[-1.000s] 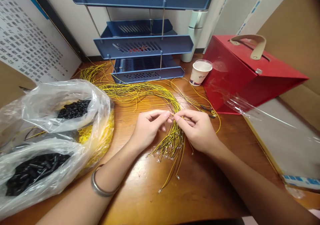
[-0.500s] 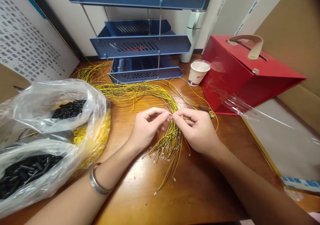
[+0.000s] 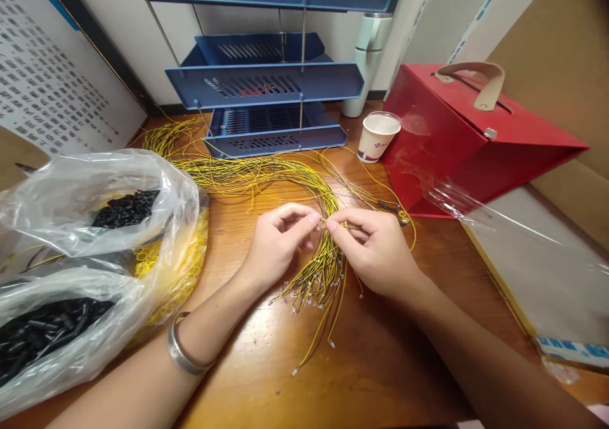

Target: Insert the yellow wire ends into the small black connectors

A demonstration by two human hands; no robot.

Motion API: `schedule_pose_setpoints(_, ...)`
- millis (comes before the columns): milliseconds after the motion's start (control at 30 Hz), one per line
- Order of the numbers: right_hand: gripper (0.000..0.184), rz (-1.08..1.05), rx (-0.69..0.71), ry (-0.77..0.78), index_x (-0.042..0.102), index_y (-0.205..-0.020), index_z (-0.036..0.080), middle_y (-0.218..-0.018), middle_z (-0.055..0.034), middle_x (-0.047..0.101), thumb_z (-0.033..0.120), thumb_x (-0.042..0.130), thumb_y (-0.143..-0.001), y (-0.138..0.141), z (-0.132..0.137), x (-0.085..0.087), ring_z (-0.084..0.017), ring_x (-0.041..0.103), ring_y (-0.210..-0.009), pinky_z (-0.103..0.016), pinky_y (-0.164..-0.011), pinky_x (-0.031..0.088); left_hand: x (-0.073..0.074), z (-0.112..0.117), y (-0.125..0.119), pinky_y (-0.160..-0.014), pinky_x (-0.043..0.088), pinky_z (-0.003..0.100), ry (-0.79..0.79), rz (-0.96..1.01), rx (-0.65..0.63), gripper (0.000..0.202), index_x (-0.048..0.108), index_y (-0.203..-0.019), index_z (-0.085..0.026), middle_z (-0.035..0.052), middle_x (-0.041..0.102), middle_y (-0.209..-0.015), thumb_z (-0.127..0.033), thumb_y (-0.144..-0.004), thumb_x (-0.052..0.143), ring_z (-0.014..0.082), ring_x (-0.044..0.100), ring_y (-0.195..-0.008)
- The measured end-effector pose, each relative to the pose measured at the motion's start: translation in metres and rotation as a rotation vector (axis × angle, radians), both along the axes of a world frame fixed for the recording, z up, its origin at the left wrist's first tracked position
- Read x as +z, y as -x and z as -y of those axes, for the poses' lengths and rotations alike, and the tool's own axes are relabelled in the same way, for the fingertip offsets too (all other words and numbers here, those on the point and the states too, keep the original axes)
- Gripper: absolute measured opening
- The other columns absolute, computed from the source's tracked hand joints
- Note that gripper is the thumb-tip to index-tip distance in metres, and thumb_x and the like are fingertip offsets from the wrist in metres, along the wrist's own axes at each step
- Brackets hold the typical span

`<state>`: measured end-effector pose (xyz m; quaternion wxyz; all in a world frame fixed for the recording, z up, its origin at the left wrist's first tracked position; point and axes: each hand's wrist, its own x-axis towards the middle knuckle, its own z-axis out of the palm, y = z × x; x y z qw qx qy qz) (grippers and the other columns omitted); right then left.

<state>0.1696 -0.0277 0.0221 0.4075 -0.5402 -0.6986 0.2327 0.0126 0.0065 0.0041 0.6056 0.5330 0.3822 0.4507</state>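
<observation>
Over a bundle of thin yellow and black wires (image 3: 304,178), my two hands meet fingertip to fingertip. My left hand (image 3: 281,238) is closed, thumb and forefinger pinching a short piece of yellow wire. From the other side my right hand (image 3: 373,242) pinches the same wire close to the left fingertips. What sits at the very tips is too small to make out. Below the hands the bundle fans out, its ends carrying small clear tips (image 3: 316,299). A silver bracelet (image 3: 183,346) circles my left wrist.
Plastic bags (image 3: 185,188) with small black parts and yellow pieces stand at the left. Behind is a blue tiered tray rack (image 3: 266,83). A paper cup (image 3: 377,138), a pale bottle (image 3: 364,67) and a red box (image 3: 442,143) stand at the back right.
The fingertips have drawn very slightly apart, with a little more yellow wire showing between them. Both hands keep their pinch, and the view has shifted slightly.
</observation>
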Motion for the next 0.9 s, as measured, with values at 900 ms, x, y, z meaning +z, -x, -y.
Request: schedule_pose_setpoints(900, 0.018, -0.166, 0.01, 0.088, 0.067, -0.073, 0.016, -0.054, 0.0053, 0.043, 0.021, 0.055, -0.086, 0.0005, 0.0009, 0.0001, -0.006, 0.026, -0.046, -0.024, -0.042, 0.018, -0.0009, 0.0022, 0.0, -0.054, 0.048, 0.018, -0.012, 0.029, -0.037, 0.014, 0.066, -0.088, -0.016, -0.0016, 0.064, -0.065, -0.03, -0.084, 0.067, 0.0072, 0.056, -0.053)
